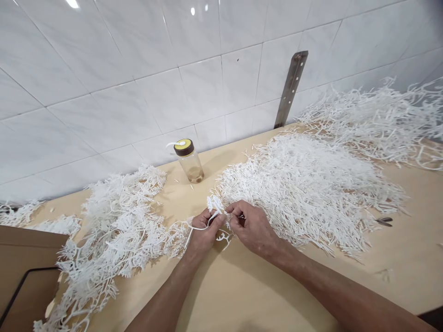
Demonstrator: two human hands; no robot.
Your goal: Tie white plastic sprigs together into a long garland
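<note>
My left hand (pixel 206 229) is closed on a white branched plastic piece (pixel 215 203), whose tip sticks up above the fingers and whose thin stem loops over the hand. Right beside it, my right hand (pixel 249 226) is pinched at the piece's side; what lies between its fingertips is too small to make out. Behind and right of the hands spreads a big pile of short white pieces (pixel 311 189). To the left lies a heap of branched white pieces (pixel 124 226), with a few strands reaching my left hand.
A clear jar with a dark and yellow lid (pixel 190 161) stands near the tiled wall (pixel 200 83). A metal bracket (pixel 291 90) rises at the wall. More white strands (pixel 380 122) lie back right, small dark snips (pixel 384 222) at right, a cardboard box (pixel 27 272) at left.
</note>
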